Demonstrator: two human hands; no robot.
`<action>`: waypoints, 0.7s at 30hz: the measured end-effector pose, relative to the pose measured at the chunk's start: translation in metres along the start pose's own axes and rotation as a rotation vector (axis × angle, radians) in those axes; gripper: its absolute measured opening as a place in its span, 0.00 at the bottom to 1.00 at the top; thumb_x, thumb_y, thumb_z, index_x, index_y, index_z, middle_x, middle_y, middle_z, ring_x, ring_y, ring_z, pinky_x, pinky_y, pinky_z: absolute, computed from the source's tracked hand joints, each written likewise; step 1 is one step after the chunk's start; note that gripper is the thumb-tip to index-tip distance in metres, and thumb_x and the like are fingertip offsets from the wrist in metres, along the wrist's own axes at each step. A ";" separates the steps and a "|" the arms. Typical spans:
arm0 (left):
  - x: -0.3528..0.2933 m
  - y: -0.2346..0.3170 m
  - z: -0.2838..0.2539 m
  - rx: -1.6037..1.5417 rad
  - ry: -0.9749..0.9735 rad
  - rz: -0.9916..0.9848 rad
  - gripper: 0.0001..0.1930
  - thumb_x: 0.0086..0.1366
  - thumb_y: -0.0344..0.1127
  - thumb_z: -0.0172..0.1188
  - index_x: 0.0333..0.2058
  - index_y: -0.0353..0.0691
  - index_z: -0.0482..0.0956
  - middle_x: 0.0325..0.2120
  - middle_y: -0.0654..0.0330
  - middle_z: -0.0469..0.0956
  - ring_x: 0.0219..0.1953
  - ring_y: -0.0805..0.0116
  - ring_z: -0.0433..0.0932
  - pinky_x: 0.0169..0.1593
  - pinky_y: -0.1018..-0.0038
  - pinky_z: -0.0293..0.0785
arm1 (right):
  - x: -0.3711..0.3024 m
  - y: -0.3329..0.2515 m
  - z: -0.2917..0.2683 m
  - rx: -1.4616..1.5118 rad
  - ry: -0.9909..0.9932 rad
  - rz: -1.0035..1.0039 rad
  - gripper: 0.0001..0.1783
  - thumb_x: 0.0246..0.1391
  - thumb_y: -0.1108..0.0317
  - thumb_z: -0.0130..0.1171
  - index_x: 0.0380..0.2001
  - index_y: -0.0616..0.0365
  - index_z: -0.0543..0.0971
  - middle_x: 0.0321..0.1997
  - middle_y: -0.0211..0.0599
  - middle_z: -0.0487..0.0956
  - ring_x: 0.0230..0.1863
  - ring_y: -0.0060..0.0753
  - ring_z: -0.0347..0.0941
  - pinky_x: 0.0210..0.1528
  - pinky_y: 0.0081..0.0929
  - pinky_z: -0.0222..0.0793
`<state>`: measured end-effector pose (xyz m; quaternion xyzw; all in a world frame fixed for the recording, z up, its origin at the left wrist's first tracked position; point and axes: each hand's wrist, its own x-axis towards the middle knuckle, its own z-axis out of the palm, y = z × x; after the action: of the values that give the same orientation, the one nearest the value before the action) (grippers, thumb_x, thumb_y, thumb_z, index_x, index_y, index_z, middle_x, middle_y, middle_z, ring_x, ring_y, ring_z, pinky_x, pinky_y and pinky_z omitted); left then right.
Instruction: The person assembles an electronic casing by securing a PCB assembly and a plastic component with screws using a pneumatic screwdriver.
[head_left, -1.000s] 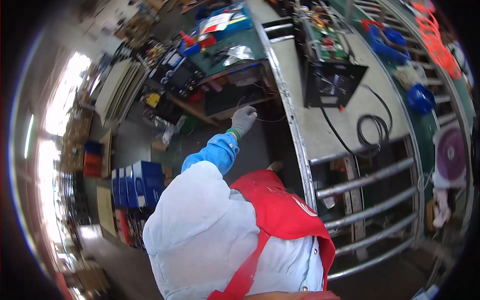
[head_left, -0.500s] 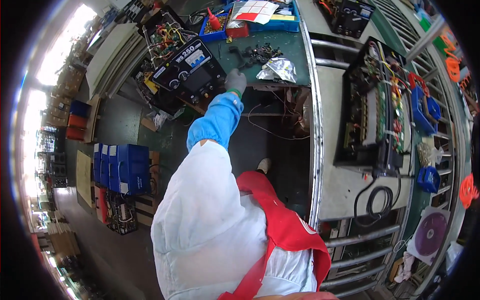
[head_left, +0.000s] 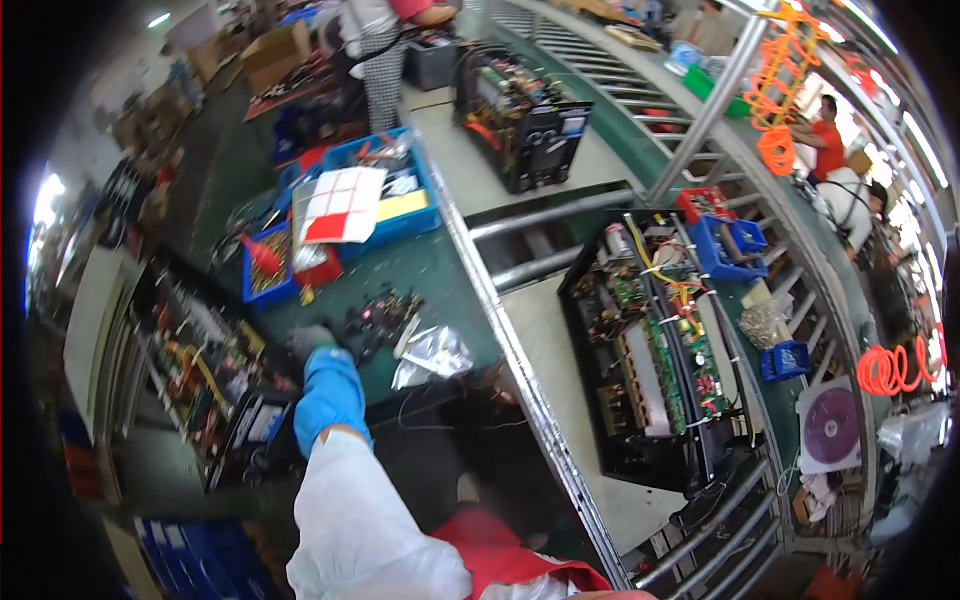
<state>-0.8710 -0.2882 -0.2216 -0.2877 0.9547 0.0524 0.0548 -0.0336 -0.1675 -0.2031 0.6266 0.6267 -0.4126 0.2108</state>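
My left hand [head_left: 312,342], in a grey glove below a blue sleeve cover, is at the right side of an opened welding machine [head_left: 252,430] with a black front panel and bare circuit boards. Blur and the dark casing hide its fingers, so I cannot tell whether it grips anything. Just right of the hand, a heap of small black parts [head_left: 387,315] lies on the green bench top [head_left: 455,290]. Beside the heap is a crumpled silver foil bag [head_left: 434,357]. My right hand is out of view.
Behind the hand stand a blue bin [head_left: 268,284] of small brass-coloured parts with a red bottle and a larger blue tray [head_left: 425,212]. A metal rail [head_left: 530,385] edges the bench. Beyond it, another opened machine [head_left: 655,350] sits on the roller line. Other people work farther off.
The view has swung right and up, bringing distant workers and orange coiled hoses into sight. My left hand has shifted from the front panel's corner farther back along the machine's side.
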 end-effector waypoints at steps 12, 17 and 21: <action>-0.031 0.042 -0.046 -0.722 0.184 -0.071 0.16 0.59 0.32 0.51 0.46 0.36 0.69 0.39 0.44 0.77 0.42 0.45 0.78 0.44 0.55 0.74 | -0.016 -0.087 -0.031 0.153 -0.031 -0.218 0.22 0.55 0.56 0.55 0.47 0.59 0.77 0.45 0.50 0.79 0.49 0.45 0.74 0.53 0.33 0.67; -0.133 0.038 -0.086 -1.507 -0.316 0.644 0.14 0.61 0.27 0.52 0.46 0.32 0.72 0.33 0.57 0.74 0.22 0.72 0.69 0.26 0.72 0.66 | -0.046 -0.204 -0.105 0.232 -0.114 -0.546 0.23 0.60 0.53 0.51 0.50 0.60 0.75 0.50 0.46 0.78 0.53 0.41 0.73 0.56 0.32 0.66; -0.389 -0.056 -0.180 -1.349 -1.022 0.951 0.27 0.58 0.31 0.53 0.58 0.34 0.63 0.39 0.59 0.72 0.31 0.74 0.73 0.29 0.80 0.73 | -0.065 -0.251 -0.139 0.420 -0.073 -0.897 0.20 0.63 0.58 0.49 0.51 0.61 0.75 0.48 0.43 0.78 0.52 0.37 0.73 0.56 0.30 0.65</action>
<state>-0.5309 -0.1462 0.0050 0.2146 0.6017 0.7243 0.2595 -0.2311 -0.0670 -0.0099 0.3095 0.7300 -0.6016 -0.0965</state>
